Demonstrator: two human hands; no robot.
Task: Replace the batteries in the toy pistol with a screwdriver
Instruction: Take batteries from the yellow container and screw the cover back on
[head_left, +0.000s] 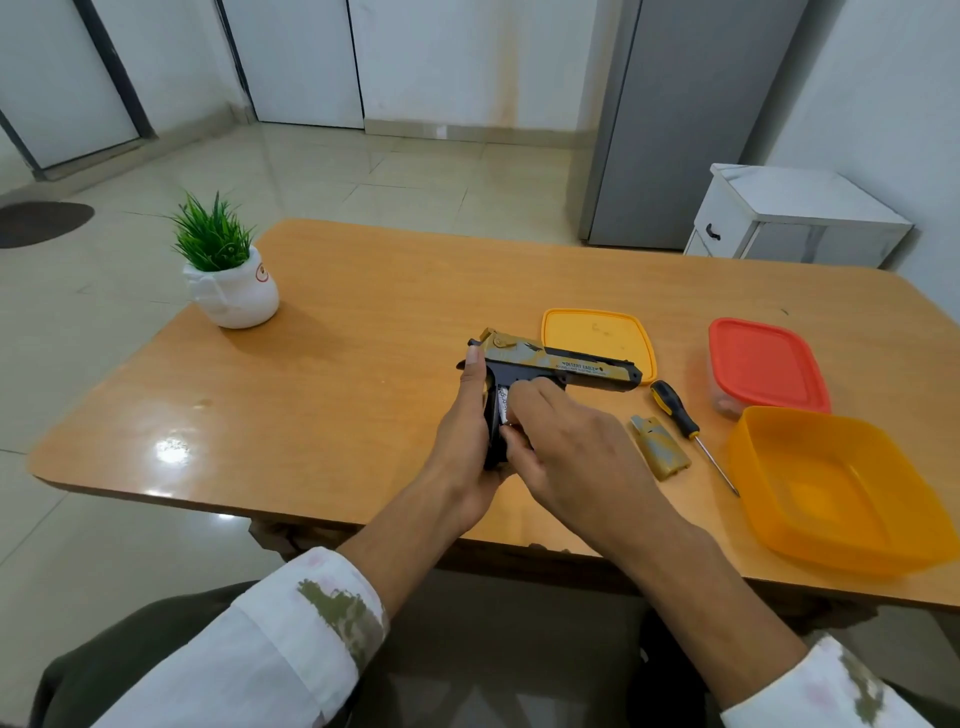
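Head view: gold-and-black plastic toy pistol (561, 366) held just above the orange-brown wooden table (363, 332), mid-right, barrel pointing right. Left hand (462, 441) wraps the black grip from the left, thumb up along the rear. Right hand (566, 447) fingertips pinch a white cylindrical battery (503, 404) sitting in the open grip bay; seating or pulling it, can't tell which. Gold battery cover (660, 447) lies off, just right of the hands, next to the black-and-yellow-handled screwdriver (685, 426). Further right: open orange plastic tub (841, 488) near, red-lidded container (763, 364) behind it, orange lid (597, 338) behind the pistol. Judgement: battery-swap step. Next needs cells fully seated, then cover refitted and screwed.
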